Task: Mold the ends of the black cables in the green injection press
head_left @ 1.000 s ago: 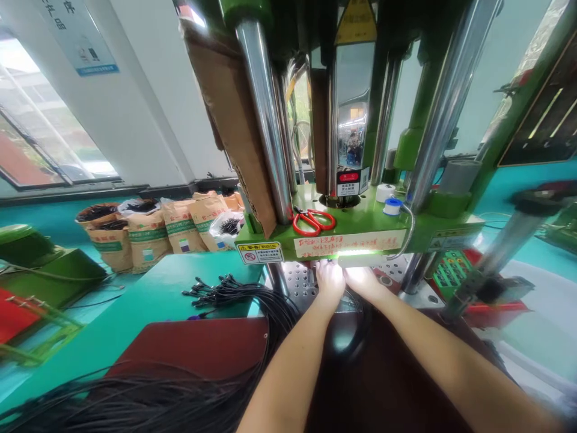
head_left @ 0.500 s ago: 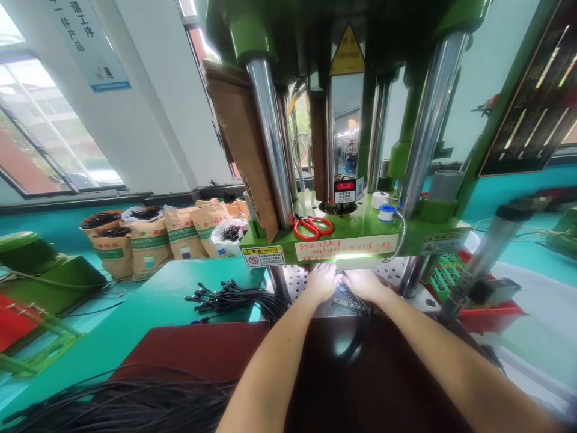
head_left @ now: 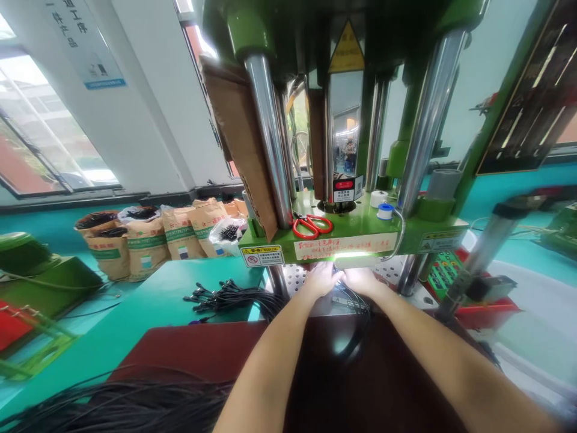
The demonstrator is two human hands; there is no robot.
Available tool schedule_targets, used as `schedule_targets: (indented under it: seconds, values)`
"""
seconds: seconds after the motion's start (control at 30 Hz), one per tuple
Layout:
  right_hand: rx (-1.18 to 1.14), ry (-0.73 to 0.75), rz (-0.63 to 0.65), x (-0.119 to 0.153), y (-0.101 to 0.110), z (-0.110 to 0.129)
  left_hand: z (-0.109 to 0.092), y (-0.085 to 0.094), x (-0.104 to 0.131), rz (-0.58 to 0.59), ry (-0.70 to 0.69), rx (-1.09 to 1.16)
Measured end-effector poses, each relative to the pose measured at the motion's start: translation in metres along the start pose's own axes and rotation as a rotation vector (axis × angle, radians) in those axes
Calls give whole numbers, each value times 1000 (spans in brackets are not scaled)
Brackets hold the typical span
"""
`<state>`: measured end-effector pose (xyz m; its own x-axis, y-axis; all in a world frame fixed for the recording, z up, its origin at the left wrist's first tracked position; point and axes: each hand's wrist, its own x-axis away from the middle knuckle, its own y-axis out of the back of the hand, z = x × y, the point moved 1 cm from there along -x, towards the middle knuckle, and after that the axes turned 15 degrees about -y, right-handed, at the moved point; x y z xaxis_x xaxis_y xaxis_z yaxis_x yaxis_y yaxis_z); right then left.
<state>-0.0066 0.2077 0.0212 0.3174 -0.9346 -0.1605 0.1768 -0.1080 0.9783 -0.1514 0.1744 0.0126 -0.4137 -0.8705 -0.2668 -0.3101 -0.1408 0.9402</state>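
Observation:
Under the lit lower edge of a green press (head_left: 270,237), my left hand (head_left: 323,279) and my right hand (head_left: 360,280) are close together, thumbs almost touching. Thin black cables (head_left: 356,304) run out from between them and curve down toward me over a dark brown surface. Both hands look closed at the cable ends, though the fingertips are mostly hidden by glare and by the hands themselves. Below the hands lies a metal mould block (head_left: 339,301) with a letter marked on it.
Red-handled scissors (head_left: 312,226) and a blue-and-white spool (head_left: 385,211) lie on the press ledge. Black cables with connector ends (head_left: 229,296) rest on the green table (head_left: 166,288) at left. More cables (head_left: 157,403) lie in front. Steel columns (head_left: 269,141) flank the work spot.
The whole view has shifted slightly. Both hands stay in the same spot under the press, with little visible movement at the cables.

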Motion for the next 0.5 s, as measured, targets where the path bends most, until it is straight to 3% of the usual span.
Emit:
schedule_targets:
  seconds: [0.3,0.5]
  values:
    - [-48,17,37,2,15,-22,18,10,18,60,36,14]
    - [-103,5,3,-3,10,-18,13,7,12,61,130,2]
